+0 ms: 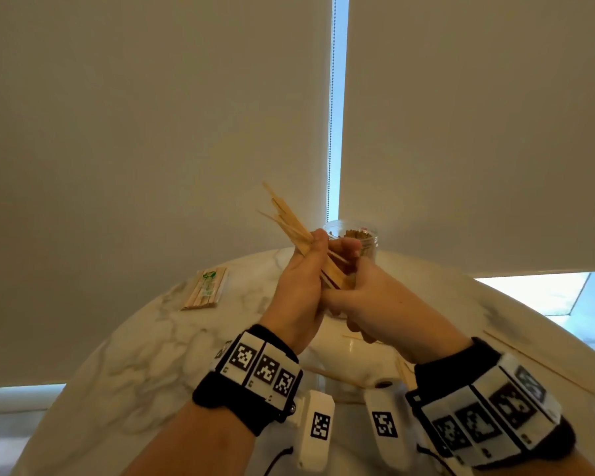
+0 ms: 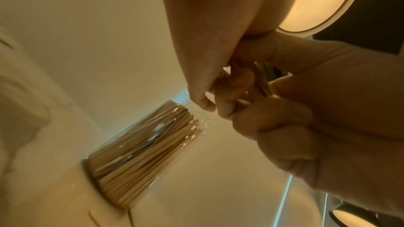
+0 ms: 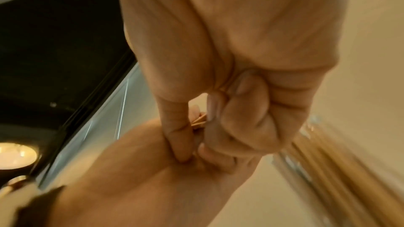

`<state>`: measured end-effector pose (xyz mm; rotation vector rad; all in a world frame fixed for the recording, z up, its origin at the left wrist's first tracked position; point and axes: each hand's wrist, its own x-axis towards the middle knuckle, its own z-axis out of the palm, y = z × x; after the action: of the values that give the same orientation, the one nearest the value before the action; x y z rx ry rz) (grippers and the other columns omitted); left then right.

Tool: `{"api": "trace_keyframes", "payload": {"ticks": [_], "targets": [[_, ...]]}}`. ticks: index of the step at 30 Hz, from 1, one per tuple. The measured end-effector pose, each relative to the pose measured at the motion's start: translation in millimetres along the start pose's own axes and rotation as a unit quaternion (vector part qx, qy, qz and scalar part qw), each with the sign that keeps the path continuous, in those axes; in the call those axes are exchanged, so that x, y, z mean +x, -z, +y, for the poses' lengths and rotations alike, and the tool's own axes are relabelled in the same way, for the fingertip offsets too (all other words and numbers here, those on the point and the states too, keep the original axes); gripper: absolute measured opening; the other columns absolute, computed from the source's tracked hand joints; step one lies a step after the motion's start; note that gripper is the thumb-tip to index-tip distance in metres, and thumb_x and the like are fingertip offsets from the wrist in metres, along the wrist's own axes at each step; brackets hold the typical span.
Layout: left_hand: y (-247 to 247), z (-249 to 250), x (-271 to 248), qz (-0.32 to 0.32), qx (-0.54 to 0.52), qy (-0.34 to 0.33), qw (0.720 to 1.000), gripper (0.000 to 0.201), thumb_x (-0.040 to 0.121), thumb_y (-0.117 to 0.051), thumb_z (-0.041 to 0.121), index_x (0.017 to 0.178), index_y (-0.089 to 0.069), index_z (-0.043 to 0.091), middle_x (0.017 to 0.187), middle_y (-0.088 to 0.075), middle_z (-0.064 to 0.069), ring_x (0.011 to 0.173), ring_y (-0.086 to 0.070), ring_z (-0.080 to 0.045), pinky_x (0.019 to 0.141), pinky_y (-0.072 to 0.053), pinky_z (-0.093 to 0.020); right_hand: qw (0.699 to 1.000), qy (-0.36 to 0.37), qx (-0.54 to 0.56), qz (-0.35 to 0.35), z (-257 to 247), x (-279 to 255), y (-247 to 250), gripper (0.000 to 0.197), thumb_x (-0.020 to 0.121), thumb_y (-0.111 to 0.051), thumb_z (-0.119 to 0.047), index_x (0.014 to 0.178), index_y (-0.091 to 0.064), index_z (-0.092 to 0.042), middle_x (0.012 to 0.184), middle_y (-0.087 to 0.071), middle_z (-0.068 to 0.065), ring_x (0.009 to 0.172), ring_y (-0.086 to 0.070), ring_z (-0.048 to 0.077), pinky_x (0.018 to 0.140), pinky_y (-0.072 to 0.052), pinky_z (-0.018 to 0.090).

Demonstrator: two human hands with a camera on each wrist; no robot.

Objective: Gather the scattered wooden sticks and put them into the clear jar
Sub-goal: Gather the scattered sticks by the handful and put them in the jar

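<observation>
A bundle of thin wooden sticks [image 1: 289, 221] is held in the air over the marble table [image 1: 145, 355], its upper ends fanning up and left. My left hand [image 1: 318, 250] grips the bundle in the middle, thumb on top. My right hand [image 1: 352, 293] curls round its lower end, touching the left hand. Just behind the hands stands the clear jar [image 1: 356, 235], open and packed with sticks. In the left wrist view the jar [image 2: 148, 144] is below left of the left hand [image 2: 207, 106]. The right wrist view shows the right hand [image 3: 196, 144] with stick ends [image 3: 198, 121] between the fingers.
A flat packet of sticks [image 1: 205, 288] lies at the table's back left. Loose sticks lie on the table: a long one [image 1: 536, 364] at the right edge and short ones [image 1: 352, 337] under my hands. Closed roller blinds [image 1: 152, 132] hang right behind the table.
</observation>
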<state>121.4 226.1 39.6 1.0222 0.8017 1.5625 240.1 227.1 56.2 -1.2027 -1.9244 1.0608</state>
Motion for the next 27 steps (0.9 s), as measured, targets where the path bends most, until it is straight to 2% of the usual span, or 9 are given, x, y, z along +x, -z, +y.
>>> {"api": "trace_keyframes", "payload": {"ticks": [3, 6, 8, 12, 14, 17, 21, 24, 27], "targets": [[-5.8, -1.2, -1.4, -0.009, -0.020, -0.005, 1.000, 0.045, 0.106, -0.039, 0.037, 0.119, -0.066, 0.004, 0.107, -0.074, -0.008, 0.100, -0.071, -0.017, 0.079, -0.058, -0.024, 0.992, 0.050, -0.090, 0.069, 3.9, 2.4, 7.7, 0.040, 0.088, -0.067, -0.035, 0.119, -0.041, -0.030, 0.088, -0.062, -0.007, 0.061, -0.059, 0.002, 0.048, -0.040, 0.014], [-10.6, -4.0, -1.0, -0.013, -0.021, 0.001, 1.000, 0.036, 0.105, -0.043, 0.035, 0.117, -0.066, 0.010, 0.096, -0.077, 0.000, 0.091, -0.073, -0.008, 0.074, -0.057, -0.019, 0.975, 0.112, -0.177, 0.073, 5.5, 0.1, 5.6, 0.005, 0.097, -0.053, -0.036, 0.097, -0.051, -0.032, 0.082, -0.063, -0.009, 0.067, -0.060, 0.006, 0.055, -0.040, 0.021], [-11.3, -5.0, -1.8, -0.009, -0.013, 0.009, 1.000, 0.033, 0.104, -0.046, 0.033, 0.113, -0.067, 0.009, 0.096, -0.076, 0.000, 0.089, -0.073, -0.007, 0.075, -0.057, -0.020, 0.969, 0.126, -0.201, 0.065, 6.9, -0.5, 3.1, 0.015, 0.100, -0.047, -0.036, 0.089, -0.054, -0.030, 0.077, -0.062, -0.008, 0.065, -0.058, 0.008, 0.055, -0.038, 0.022], [-8.3, -0.1, -3.5, 0.013, -0.046, 0.021, 0.999, 0.030, 0.092, -0.064, 0.032, 0.111, -0.061, 0.008, 0.113, -0.069, -0.011, 0.109, -0.066, -0.023, 0.102, -0.051, -0.041, 0.966, 0.088, -0.243, 0.021, 9.9, 0.8, 13.3, 0.029, 0.101, -0.045, -0.036, 0.081, -0.059, -0.022, 0.069, -0.060, -0.004, 0.063, -0.056, 0.014, 0.057, -0.043, 0.031], [0.3, 8.3, 0.6, 0.076, -0.119, -0.002, 0.990, 0.050, 0.083, -0.070, 0.046, 0.122, -0.058, 0.017, 0.122, -0.068, -0.009, 0.114, -0.065, -0.026, 0.103, -0.051, -0.049, 0.964, 0.060, -0.258, -0.002, 10.5, -0.4, 22.8, 0.031, 0.100, -0.046, -0.037, 0.082, -0.061, -0.016, 0.064, -0.057, -0.003, 0.059, -0.053, 0.014, 0.058, -0.043, 0.033], [19.9, 25.7, 8.7, 0.134, -0.175, -0.024, 0.975, 0.057, 0.091, -0.055, 0.063, 0.131, -0.054, 0.022, 0.121, -0.070, -0.011, 0.107, -0.071, -0.030, 0.096, -0.053, -0.051, 0.958, 0.033, -0.280, -0.044, 8.2, -3.4, 32.2, 0.030, 0.097, -0.051, -0.039, 0.081, -0.064, -0.018, 0.062, -0.056, -0.004, 0.057, -0.054, 0.012, 0.061, -0.046, 0.031], [15.6, 22.8, 5.8, 0.080, -0.069, 0.030, 0.994, 0.051, 0.108, -0.032, 0.041, 0.121, -0.066, 0.006, 0.111, -0.075, -0.012, 0.102, -0.071, -0.026, 0.091, -0.056, -0.042, 0.945, 0.021, -0.321, -0.052, 6.6, -3.7, 18.4, 0.027, 0.091, -0.057, -0.044, 0.077, -0.065, -0.022, 0.065, -0.063, -0.002, 0.057, -0.058, 0.010, 0.060, -0.052, 0.032], [5.0, 14.0, 3.6, 0.056, 0.000, 0.058, 0.997, 0.042, 0.109, -0.035, 0.028, 0.122, -0.064, 0.001, 0.109, -0.075, -0.014, 0.090, -0.071, -0.024, 0.086, -0.058, -0.040, 0.935, 0.012, -0.353, -0.011, 10.7, -1.4, 17.8, 0.028, 0.088, -0.058, -0.046, 0.076, -0.066, -0.023, 0.066, -0.064, -0.002, 0.059, -0.060, 0.012, 0.060, -0.052, 0.030], [2.6, 14.6, 4.0, 0.049, -0.027, 0.024, 0.998, 0.026, 0.107, -0.044, 0.018, 0.128, -0.056, 0.010, 0.114, -0.072, -0.017, 0.090, -0.072, -0.025, 0.081, -0.061, -0.040, 0.939, 0.016, -0.344, 0.019, 8.3, -1.9, 29.4, 0.031, 0.087, -0.062, -0.046, 0.068, -0.065, -0.022, 0.059, -0.058, -0.002, 0.056, -0.055, 0.013, 0.054, -0.044, 0.028]]}}
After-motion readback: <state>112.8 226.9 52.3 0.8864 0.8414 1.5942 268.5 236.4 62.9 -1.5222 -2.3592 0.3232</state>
